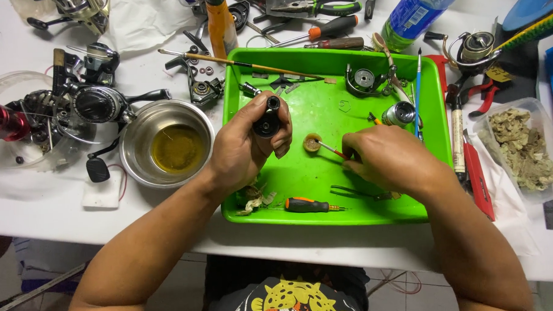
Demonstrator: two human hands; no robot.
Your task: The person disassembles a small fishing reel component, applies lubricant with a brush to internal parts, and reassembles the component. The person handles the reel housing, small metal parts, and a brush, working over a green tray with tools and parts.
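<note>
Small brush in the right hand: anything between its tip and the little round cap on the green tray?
Nothing visible. The right hand holds the small brush with its tip already at the little round cap, over bare green tray. The left hand, gripping a black cylindrical part, sits to the side, clear of it.

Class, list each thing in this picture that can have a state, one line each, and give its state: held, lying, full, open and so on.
Left hand: gripping a black cylindrical part, raised above the green plastic tray.
Right hand: holding a thin red-handled brush, tip at a small tan cap.
Small tan cap: lying on the tray, open side up.
Round steel bowl: holding yellowish liquid.
Small orange-handled screwdriver: lying loose on the tray.
</note>
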